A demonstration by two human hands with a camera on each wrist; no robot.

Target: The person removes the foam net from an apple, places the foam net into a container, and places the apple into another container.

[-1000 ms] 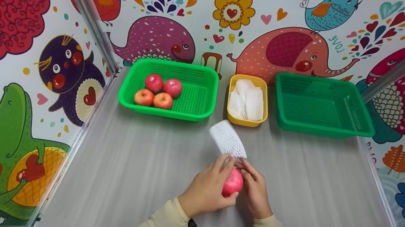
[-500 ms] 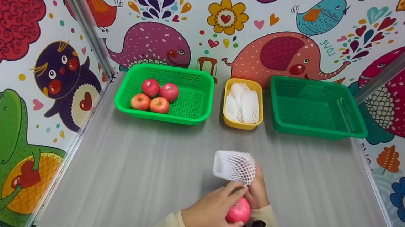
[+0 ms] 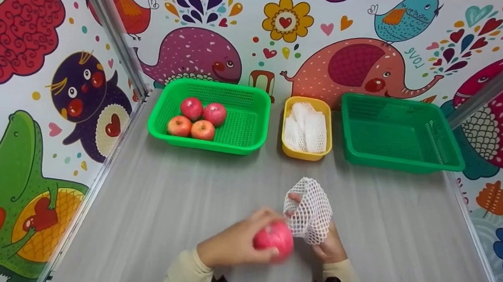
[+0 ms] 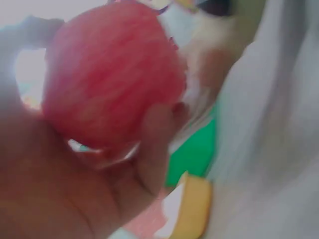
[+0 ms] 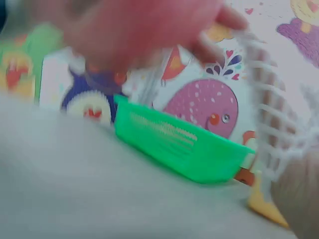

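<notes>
A red apple (image 3: 274, 241) sits in my left hand (image 3: 235, 241), gripped between thumb and fingers above the table. In the left wrist view the apple (image 4: 114, 74) fills the upper left, with the fingers of the left hand (image 4: 65, 189) curled round it. My right hand (image 3: 333, 246) holds a white foam fruit net (image 3: 315, 212), its fingers inside the mesh and partly hidden by it. The net's mouth is spread and faces left, close to the apple. In the right wrist view, the stretched net (image 5: 269, 104) shows at the right, blurred.
At the back left, a bright green basket (image 3: 242, 147) holds several apples (image 3: 202, 130). A yellow basket (image 3: 306, 155) of folded foam nets (image 3: 315, 130) stands in the middle. To its right is a dark green basket (image 3: 402, 162). Printed walls (image 3: 260, 9) enclose the grey table (image 3: 177, 189).
The foam net, folded flat beyond the hands earlier, is now spread over the right hand's fingers. The left hand has let go of the net's edge and moved left with the apple.
</notes>
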